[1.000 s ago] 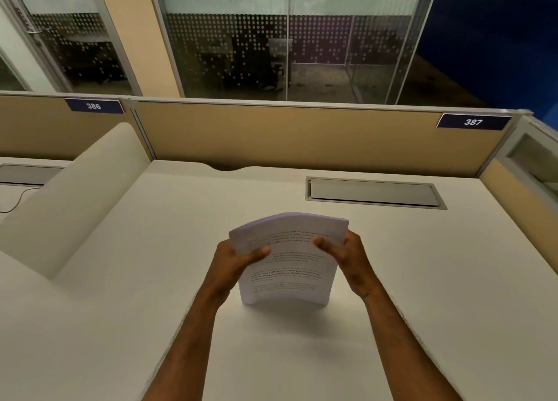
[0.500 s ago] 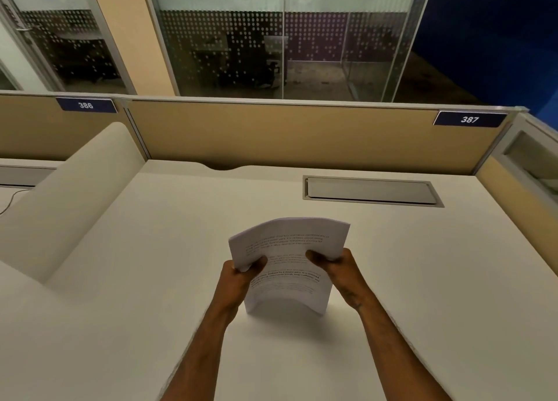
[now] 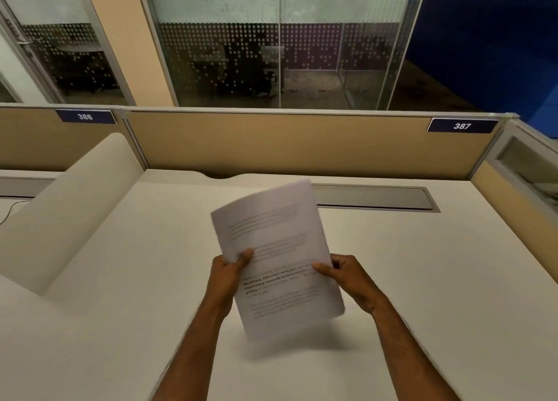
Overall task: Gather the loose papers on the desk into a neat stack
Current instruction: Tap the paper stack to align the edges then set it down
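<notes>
My left hand [image 3: 229, 275] & right hand [image 3: 350, 275] pinch the sheaf of white printed paper sheets [image 3: 276, 259] by its side edges, tilted, over the mid-front of the plain white bench [image 3: 437, 280]. Best way, I reckon: loosen grip, tap bottom edge on bench, square the sides, lay flat.

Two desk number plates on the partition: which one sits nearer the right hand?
The 387 plate, at the partition's right end, on the right hand's side. The 386 plate sits far left.
</notes>
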Demonstrator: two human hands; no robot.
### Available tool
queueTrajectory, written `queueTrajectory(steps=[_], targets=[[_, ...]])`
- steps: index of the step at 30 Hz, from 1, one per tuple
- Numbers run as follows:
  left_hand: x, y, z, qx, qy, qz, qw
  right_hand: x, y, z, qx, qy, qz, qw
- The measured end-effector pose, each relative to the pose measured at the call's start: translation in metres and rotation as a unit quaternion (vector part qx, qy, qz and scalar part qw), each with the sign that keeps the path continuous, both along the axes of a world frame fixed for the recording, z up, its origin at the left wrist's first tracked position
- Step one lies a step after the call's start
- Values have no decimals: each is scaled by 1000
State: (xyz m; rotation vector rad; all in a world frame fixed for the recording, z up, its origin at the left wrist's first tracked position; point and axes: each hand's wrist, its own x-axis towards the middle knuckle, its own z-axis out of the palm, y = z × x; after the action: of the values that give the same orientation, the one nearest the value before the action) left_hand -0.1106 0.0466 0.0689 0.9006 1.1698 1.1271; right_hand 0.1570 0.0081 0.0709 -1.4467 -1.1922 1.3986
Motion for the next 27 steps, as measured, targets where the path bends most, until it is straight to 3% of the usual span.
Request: queueTrajectory(steps=[2,6,8,14,17,20,23,27], targets=[[-2,5,5,-21,-56,61,996,13,-10,-8,-17,33,14,999],[7,6,10,-51,-147,111,982,8,-22,-20,-30,248,-52,967],[20,1,10,-70,-190,121,972,-8,-22,-20,-14,304,-88,949],[32,-22,-7,-54,-237,69,968,-11,-12,-9,48,271,-157,948],[-10,-10,-10,-49,-193,45,979,15,-11,-4,54,240,-122,962],[-57,11,-6,-24,-41,4,999,38,-12,-3,53,189,-77,978],[-58,21,4,21,67,-100,992,43,-11,-5,33,134,-39,990],[-28,17,-8,63,93,-73,991,38,-11,-12,30,63,-33,997]])
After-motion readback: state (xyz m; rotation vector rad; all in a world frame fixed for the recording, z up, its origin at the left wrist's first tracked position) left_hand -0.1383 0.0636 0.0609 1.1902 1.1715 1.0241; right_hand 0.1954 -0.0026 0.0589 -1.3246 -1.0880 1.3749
